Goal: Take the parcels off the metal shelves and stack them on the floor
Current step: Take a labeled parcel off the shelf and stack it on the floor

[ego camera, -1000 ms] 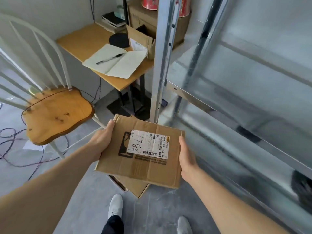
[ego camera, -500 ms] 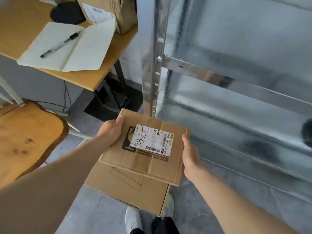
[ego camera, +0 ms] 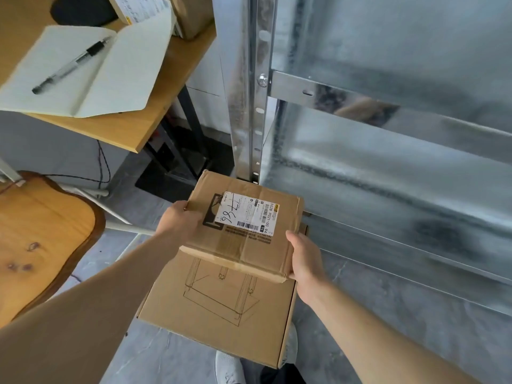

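A small cardboard parcel [ego camera: 243,245] with a white shipping label is held low over a larger flat cardboard box [ego camera: 219,311] that lies on the grey floor. My left hand [ego camera: 177,223] grips the parcel's left edge and my right hand [ego camera: 302,256] grips its right edge. The parcel's front edge sits just above or on the larger box; whether they touch cannot be told. The metal shelves [ego camera: 388,112] stand to the right, and the levels in view hold no parcels.
A wooden desk [ego camera: 133,128] at upper left carries an open notebook [ego camera: 91,73], a pen and cardboard boxes. A wooden chair seat [ego camera: 41,239] is at left. My white shoes [ego camera: 230,367] show below the box. A shelf upright [ego camera: 255,92] rises just behind the parcel.
Both hands have lowered the parcel down onto the larger box on the floor, and my head has dropped closer. The grip on both edges is unchanged.
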A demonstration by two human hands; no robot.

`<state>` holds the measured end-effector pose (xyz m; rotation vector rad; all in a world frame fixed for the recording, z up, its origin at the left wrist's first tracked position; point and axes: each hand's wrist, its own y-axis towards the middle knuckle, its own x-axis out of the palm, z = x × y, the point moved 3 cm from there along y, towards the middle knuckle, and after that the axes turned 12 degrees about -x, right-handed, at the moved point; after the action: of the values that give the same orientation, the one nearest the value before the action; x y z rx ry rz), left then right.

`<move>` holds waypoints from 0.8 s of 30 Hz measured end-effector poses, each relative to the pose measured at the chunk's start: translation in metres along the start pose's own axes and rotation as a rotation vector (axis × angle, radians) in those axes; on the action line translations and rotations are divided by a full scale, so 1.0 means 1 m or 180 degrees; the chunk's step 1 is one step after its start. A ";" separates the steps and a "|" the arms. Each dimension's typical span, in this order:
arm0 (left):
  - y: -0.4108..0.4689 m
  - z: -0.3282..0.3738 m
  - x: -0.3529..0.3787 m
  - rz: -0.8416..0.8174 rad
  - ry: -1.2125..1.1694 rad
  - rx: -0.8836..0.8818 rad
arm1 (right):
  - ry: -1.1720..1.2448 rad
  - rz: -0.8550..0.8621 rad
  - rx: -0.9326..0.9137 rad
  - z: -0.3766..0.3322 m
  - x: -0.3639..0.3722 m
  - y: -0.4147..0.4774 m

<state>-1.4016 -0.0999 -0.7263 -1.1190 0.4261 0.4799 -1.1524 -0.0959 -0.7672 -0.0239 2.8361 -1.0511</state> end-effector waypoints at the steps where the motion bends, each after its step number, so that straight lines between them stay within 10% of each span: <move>1: 0.001 0.000 0.000 -0.0021 0.0001 -0.0018 | -0.0034 0.0007 -0.0033 -0.001 0.000 0.000; 24: -0.013 0.006 0.005 -0.0124 0.0760 -0.0097 | 0.0072 -0.0327 0.0348 -0.017 -0.013 -0.027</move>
<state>-1.3894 -0.0982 -0.7174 -1.2170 0.6055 0.3201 -1.1421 -0.1044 -0.7355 -0.1503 2.8192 -1.2332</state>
